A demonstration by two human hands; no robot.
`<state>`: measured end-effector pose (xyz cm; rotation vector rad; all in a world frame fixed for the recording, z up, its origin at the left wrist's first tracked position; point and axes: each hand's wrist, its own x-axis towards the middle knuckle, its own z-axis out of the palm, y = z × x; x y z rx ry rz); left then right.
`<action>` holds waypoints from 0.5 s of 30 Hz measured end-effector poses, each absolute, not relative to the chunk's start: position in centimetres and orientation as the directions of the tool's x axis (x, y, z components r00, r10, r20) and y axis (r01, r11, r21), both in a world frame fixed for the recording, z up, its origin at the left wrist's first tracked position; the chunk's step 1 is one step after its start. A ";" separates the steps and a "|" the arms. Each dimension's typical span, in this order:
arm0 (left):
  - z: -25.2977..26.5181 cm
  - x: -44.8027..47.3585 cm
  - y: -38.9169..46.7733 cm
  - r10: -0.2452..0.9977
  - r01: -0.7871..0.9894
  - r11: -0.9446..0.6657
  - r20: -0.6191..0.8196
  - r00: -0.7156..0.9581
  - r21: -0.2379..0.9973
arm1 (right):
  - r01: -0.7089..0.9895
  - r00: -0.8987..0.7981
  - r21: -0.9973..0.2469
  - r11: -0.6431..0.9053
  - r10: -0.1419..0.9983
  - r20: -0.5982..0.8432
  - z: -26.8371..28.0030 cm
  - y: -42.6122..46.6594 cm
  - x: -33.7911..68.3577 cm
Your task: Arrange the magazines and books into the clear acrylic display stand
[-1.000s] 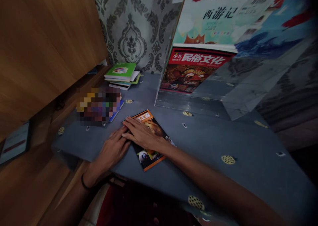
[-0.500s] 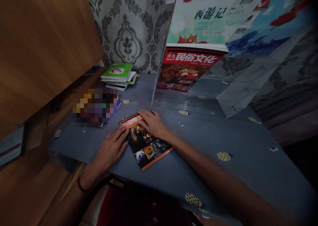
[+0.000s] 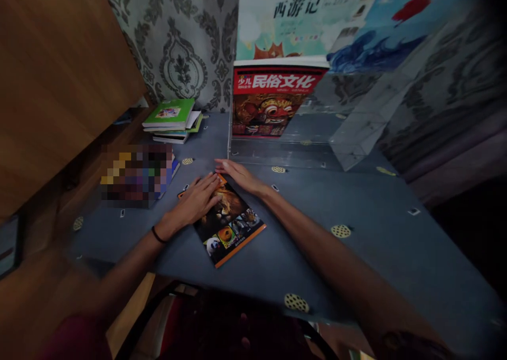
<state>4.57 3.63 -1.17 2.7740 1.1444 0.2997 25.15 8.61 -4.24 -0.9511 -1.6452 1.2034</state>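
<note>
A thin book (image 3: pixel 225 207) with a lion and smaller animal pictures on its cover lies flat on the blue tablecloth (image 3: pixel 301 217). My left hand (image 3: pixel 198 199) rests open across the upper left of the cover, its fingers stretched out and hiding most of the title. At the book's top right edge is my right hand (image 3: pixel 241 178), fingers extended toward the left and nothing held in them. I cannot tell whether it touches the edge.
Behind stands a clear acrylic rack (image 3: pixel 352 138) holding a red-titled book (image 3: pixel 273 104) and larger books above it. To the left lie a blurred-out book (image 3: pixel 137 175) and a stack of books with a green one (image 3: pixel 168 112) on top. A wooden cabinet (image 3: pixel 59 75) borders the left side.
My left hand has slid up and right onto the cover. My right hand has moved off the cover to the book's upper right edge. The view has shifted slightly.
</note>
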 end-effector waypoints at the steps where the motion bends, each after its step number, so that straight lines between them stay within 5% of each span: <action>1: -1.2 4.6 3.7 0.706 0.682 -0.707 0.133 0.696 0.187 | 0.084 -0.336 -0.965 0.249 0.919 0.207 -4.3 8.7 25.1; 15: -0.2 7.5 -1.0 0.467 0.440 -0.873 0.098 0.879 0.211 | 0.150 -0.347 -0.946 0.289 0.911 0.224 -3.9 8.5 25.1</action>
